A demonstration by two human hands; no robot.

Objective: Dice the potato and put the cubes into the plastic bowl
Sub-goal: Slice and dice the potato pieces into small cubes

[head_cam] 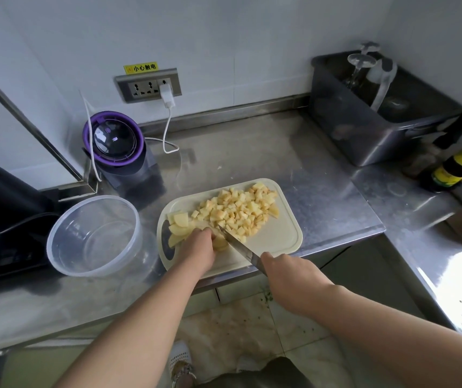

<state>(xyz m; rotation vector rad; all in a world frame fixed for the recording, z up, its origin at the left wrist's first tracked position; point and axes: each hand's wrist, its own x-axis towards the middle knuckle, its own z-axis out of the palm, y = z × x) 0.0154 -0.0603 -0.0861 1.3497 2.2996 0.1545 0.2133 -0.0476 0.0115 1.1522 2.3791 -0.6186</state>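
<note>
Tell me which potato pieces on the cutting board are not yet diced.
The large slices at the left end of the cutting board, by the left hand; the pile to their right is already small cubes.

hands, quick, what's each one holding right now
Left hand: fingers curled on the uncut potato pieces.
Right hand: grips the knife.

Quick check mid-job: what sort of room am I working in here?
Most likely a kitchen: stainless steel counter, a cutting board with diced potato, and a sauce bottle at the right.
</note>
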